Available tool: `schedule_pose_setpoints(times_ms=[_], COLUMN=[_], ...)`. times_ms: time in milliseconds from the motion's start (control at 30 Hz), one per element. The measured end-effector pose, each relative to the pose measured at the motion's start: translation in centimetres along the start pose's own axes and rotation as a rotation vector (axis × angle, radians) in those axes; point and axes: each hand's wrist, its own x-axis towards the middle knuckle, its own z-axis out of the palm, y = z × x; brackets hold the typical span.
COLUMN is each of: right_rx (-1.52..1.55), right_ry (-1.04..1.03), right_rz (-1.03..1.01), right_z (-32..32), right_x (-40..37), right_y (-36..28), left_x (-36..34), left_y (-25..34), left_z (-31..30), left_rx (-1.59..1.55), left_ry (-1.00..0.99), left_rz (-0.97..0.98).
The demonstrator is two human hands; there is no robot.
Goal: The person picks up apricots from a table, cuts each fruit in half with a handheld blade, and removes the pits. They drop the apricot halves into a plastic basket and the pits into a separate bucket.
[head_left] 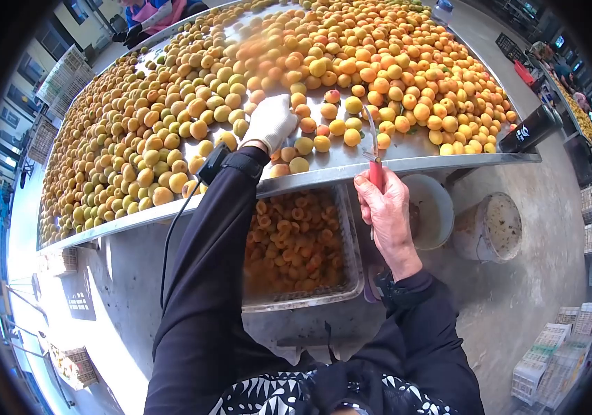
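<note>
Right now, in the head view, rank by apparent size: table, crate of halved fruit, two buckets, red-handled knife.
Table
Crate of halved fruit
White bucket and stained bucket: too alike to rank, the white one partly hidden
Red-handled knife

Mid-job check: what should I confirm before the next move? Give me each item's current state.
1. Right hand grip on the red-handled knife: ok, fingers closed around the handle.
2. Curved blade apart from left hand: ok, visible gap.
3. Left hand gloved: ok.
4. Fruit beside left hand: ok, several pieces.
5. Left hand holding a piece: cannot tell, its fingers are hidden.
6. Crate below the table edge: ok, cut fruit inside.
</note>
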Motion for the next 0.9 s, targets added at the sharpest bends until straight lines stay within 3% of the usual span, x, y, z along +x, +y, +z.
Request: schedule_pose_setpoints(times_ms=[200,267,400,467,600,667,800,900], right_rx=[0.022,0.062,0.255,0.493,0.545,0.545,0.576,0.618], right_ry=[0.002,-0.020,-0.065,-0.212,-0.303,-0.303,-0.355,-0.357], right_rz=[0.008,0.030,0.107,0.265,0.260,0.300,0.400,0.454], right_z=[-0.1,0.2,0.8,1.5,3.3,3.4,4.2,4.8], right_x=[0.0,-0.2,0.2,0.1,-1.1,-1.6,-2.3,-2.5], right_y=[-0.4,-0.4,0.0,-0.4,0.7,0.7,0.7,0.8], left_x=[0.0,-3.3,-9.9,-13.7,-18.2,-19.6,-21.2,-21.9], left_y=[-0.4,3.4,6.5,8.5,8.4,7.8,7.1,6.6], left_z=[-1.2,-5.7,-8.7,-9.6,-8.4,-9.0,-9.3,-8.4], left_rx=[0.070,-0.294,-0.633,-0.626,-0.509,-0.756,-0.752,-0.963], left_ry=[0.062,-0.058,-0.148,-0.185,-0.175,-0.236,-0.196,-0.201], left_rz=[0.076,-0.101,0.069,0.037,0.102,0.092,0.068,0.013])
